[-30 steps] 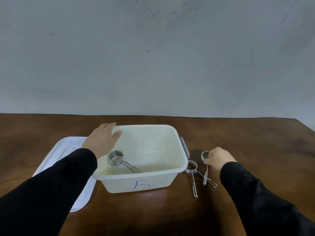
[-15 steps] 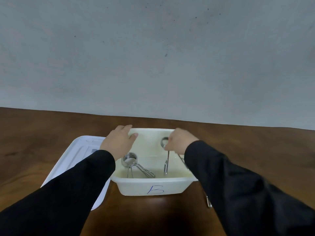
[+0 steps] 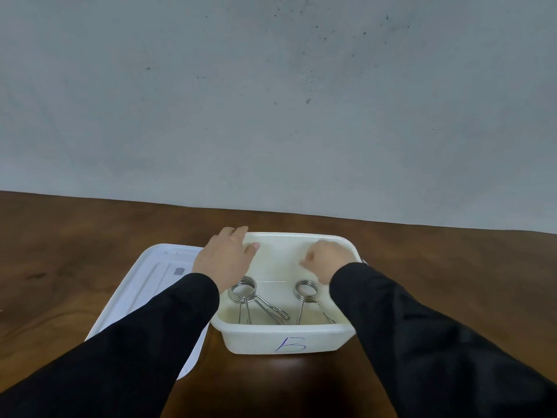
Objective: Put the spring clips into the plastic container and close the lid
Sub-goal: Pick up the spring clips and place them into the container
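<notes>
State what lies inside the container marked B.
Two metal spring clips: left clip and right clip lie in the container. The near wall and the right sleeve cover part of its floor.

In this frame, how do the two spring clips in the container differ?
The left spring clip lies by the left hand, its coil looking thicker; the right spring clip lies below the right hand, its coil looking thinner. The left clip's handles angle rightward; the right clip's splay apart. Both are metal, untouched, inside the container.

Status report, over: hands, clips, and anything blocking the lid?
Left hand resting on container rim, right hand empty above it. Two spring clips inside. Lid off, flat on table left of container; both arms over the opening.
</notes>
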A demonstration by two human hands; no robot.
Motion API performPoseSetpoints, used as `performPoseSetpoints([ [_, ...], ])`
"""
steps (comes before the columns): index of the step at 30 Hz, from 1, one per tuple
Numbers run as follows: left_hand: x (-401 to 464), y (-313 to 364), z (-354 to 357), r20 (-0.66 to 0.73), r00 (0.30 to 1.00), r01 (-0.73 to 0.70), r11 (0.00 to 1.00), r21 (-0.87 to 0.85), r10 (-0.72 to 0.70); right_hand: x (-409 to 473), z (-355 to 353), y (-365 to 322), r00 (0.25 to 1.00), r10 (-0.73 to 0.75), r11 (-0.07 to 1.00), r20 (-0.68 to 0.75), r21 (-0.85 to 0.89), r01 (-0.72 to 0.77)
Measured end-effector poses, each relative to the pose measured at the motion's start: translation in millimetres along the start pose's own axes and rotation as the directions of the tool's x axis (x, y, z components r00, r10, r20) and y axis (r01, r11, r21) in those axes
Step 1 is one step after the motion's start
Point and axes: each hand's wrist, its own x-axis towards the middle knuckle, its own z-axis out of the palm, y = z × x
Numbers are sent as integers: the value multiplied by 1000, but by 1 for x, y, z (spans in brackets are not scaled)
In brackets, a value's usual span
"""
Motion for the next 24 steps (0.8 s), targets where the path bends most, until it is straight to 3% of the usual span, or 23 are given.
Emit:
performPoseSetpoints([
  [3, 0, 1, -1, 1, 1000, 3, 1000, 1, -3, -19, -47, 33, 948, 82, 928, -308, 371, 41],
  [5, 0, 1, -1, 2, 1000, 2, 1000, 6, -2, -33, -63, 69, 921, 158, 913, -357, 409, 2],
  [7, 1, 0, -1, 6, 1000, -7, 1000, 17, 6, -44, -61, 103, 954, 209, 946, -217, 294, -140],
  [9, 2, -1, 0, 6, 1000, -9, 1000, 15, 9, -53, -44, 126, 971, 240, 961, 11, 140, -239],
  [11, 3, -2, 1, 2, 1000, -9, 1000, 6, 9, -63, -19, 135, 946, 246, 959, 213, 92, -270],
  [13, 3, -3, 1, 5, 1000, -5, 1000, 7, 5, -68, 5, 136, 915, 255, 959, 312, 40, -280],
  [24, 3, -1, 0, 7, 1000, 8, 1000, -12, -8, -63, 46, 140, 843, 471, 878, 259, -46, -477],
])
